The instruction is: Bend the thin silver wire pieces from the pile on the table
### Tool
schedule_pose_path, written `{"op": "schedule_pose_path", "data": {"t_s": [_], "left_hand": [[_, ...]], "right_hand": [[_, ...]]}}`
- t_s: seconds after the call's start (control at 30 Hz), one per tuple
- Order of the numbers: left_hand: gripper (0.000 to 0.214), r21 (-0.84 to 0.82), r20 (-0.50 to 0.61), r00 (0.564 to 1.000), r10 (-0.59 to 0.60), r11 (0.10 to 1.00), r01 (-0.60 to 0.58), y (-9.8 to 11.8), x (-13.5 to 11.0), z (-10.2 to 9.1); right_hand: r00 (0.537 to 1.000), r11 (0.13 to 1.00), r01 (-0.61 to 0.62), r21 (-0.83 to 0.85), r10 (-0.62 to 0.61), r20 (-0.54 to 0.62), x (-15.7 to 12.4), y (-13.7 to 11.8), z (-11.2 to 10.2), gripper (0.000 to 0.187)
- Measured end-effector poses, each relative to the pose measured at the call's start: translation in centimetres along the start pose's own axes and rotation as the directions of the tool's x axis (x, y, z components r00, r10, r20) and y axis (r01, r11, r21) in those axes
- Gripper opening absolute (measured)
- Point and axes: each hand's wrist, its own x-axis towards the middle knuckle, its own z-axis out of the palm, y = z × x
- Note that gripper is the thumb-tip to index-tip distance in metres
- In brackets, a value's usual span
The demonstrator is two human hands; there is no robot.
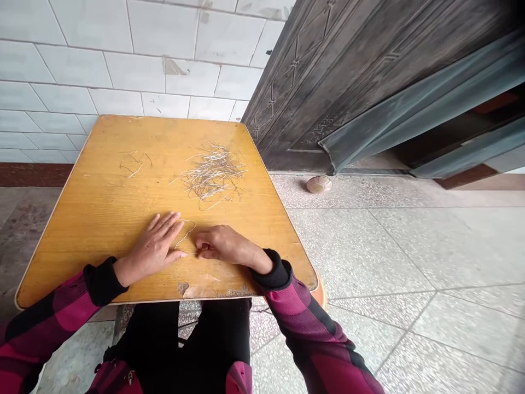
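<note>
My left hand (153, 246) lies flat on the wooden table, fingers spread, with its fingertips and thumb touching a thin bent wire (189, 232). Part of that wire is hidden under the hand. Just to the right, my right hand (223, 244) is closed in a pinch on a thin, straight stretch of wire that runs toward my left thumb. Whether both stretches belong to one piece, I cannot tell. Beyond my right hand, a tangled pile of thin metal wires (215, 174) lies on the table. A few loose wires (136, 164) rest farther left.
The yellow wooden table (102, 202) has a chipped front edge. White wall tiles (102, 65) stand behind it, and a dark carved door (303, 82) with a grey-green curtain (394, 115) is at the right. A worn ball (319, 184) lies on the speckled floor.
</note>
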Motion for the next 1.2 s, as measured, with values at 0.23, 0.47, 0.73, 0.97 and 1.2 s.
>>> {"op": "schedule_pose_path", "data": {"t_s": [0.23,0.47,0.73,0.97,1.2], "left_hand": [[0.033,-0.127,-0.249,0.958,-0.139,0.986,0.110,-2.7,0.8,-1.5],[0.025,-0.014,-0.043,0.858,-0.513,0.859,0.513,-11.0,1.7,-6.6],[0.035,0.237,-0.059,0.669,-0.741,0.641,0.730,-15.4,3.7,-6.5],[0.015,0.126,-0.131,0.630,-0.766,0.617,0.777,-15.4,4.2,-5.7],[0.022,-0.236,-0.077,0.596,-0.799,0.596,0.768,-15.1,3.9,-8.9]], "right_hand": [[0.991,0.998,0.062,0.017,-0.059,-0.120,-1.7,-0.2,1.1,0.011],[0.947,0.999,0.033,-0.018,-0.037,-0.319,-3.9,-0.1,4.0,0.011],[0.896,0.998,0.023,-0.065,-0.050,-0.440,-4.2,-1.0,5.3,0.006],[0.848,0.992,-0.010,-0.124,-0.057,-0.526,-4.7,-1.4,6.5,0.010],[0.850,0.952,-0.080,-0.295,-0.090,-0.519,-4.2,-1.3,6.9,0.019]]}}
